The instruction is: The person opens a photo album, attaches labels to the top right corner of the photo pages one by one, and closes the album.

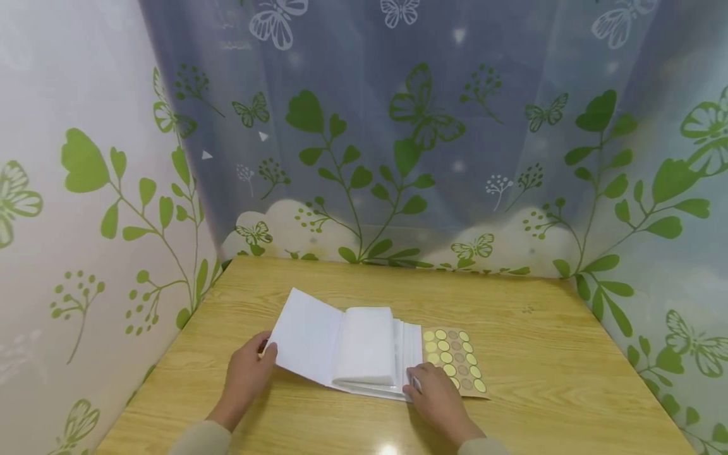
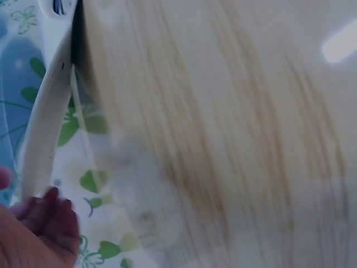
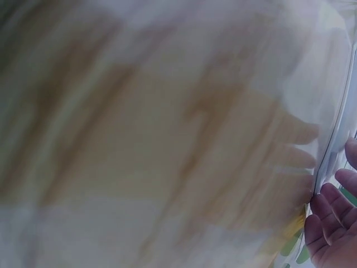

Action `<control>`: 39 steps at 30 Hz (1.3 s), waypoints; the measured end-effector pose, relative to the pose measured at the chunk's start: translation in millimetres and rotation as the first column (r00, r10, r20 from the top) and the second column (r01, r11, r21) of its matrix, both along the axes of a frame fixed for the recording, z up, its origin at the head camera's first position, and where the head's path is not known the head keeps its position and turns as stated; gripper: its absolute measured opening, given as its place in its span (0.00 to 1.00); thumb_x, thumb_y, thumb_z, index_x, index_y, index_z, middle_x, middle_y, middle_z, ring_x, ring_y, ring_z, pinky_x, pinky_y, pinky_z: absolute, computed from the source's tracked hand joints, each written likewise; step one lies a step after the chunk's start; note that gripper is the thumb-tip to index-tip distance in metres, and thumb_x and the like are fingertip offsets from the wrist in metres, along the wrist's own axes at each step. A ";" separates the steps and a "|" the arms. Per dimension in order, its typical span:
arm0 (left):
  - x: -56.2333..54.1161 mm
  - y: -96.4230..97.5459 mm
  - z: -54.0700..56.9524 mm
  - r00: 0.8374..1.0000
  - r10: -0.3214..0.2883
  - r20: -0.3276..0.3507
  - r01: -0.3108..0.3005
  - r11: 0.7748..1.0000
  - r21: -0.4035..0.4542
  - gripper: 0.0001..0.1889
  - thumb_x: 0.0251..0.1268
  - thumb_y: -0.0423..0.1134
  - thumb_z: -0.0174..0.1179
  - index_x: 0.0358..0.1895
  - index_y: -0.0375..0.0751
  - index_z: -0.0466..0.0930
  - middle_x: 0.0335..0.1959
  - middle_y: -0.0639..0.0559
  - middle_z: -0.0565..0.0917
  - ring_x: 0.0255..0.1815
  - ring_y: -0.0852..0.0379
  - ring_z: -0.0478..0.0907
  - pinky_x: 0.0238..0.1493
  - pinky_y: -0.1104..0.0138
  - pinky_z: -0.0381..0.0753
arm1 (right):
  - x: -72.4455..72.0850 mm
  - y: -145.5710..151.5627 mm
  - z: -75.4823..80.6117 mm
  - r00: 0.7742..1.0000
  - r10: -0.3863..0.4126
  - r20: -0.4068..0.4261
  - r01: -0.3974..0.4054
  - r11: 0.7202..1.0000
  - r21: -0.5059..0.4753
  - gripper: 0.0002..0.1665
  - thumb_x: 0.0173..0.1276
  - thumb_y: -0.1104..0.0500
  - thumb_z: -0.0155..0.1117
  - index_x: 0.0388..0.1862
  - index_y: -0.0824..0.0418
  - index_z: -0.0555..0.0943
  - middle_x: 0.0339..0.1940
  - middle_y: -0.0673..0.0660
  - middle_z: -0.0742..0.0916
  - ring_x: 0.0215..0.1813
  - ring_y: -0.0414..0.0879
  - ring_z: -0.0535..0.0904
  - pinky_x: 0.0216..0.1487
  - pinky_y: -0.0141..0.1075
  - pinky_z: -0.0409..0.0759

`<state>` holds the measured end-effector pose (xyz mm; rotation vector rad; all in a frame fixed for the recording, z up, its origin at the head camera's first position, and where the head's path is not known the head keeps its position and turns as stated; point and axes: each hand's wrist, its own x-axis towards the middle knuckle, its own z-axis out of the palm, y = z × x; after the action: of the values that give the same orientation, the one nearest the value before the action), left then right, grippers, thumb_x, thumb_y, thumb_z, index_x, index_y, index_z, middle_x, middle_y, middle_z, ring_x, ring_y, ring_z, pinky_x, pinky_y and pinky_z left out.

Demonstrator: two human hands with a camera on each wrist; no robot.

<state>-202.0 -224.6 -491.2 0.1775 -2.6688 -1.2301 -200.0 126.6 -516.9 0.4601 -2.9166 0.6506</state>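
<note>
A white photo album (image 1: 309, 338) lies on the table with its cover swung out to the left. Its sleeve pages (image 1: 366, 344) bulge up in the middle, and several page edges show to their right. My left hand (image 1: 247, 373) pinches the cover's left edge between thumb and fingers; the left wrist view shows that hand (image 2: 42, 234) at the cover's edge. At the album's lower right edge, my right hand (image 1: 438, 398) holds the border. In the right wrist view, the fingers of that hand (image 3: 337, 229) are by the edge.
A sheet of round yellow and brown stickers (image 1: 455, 360) lies right of the album, partly behind my right hand. The wood-grain table (image 1: 540, 354) is bounded by curtains (image 1: 364, 126) with leaf and butterfly prints at the back and sides.
</note>
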 end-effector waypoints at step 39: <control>-24.4 122.9 -11.4 0.859 -0.511 0.036 0.413 0.651 -0.637 0.41 0.58 0.63 0.66 0.67 0.37 0.72 0.65 0.35 0.71 0.66 0.39 0.68 0.62 0.48 0.71 | -2.1 -10.3 -1.3 0.999 0.020 0.044 -0.016 0.996 -0.084 0.25 0.69 0.54 0.65 0.60 0.66 0.79 0.64 0.68 0.78 0.65 0.65 0.72 0.65 0.61 0.68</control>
<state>-226.4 -101.7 -502.6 -0.7193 -2.8970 -0.3236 -202.1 116.4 -518.2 0.4686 -2.9166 0.7917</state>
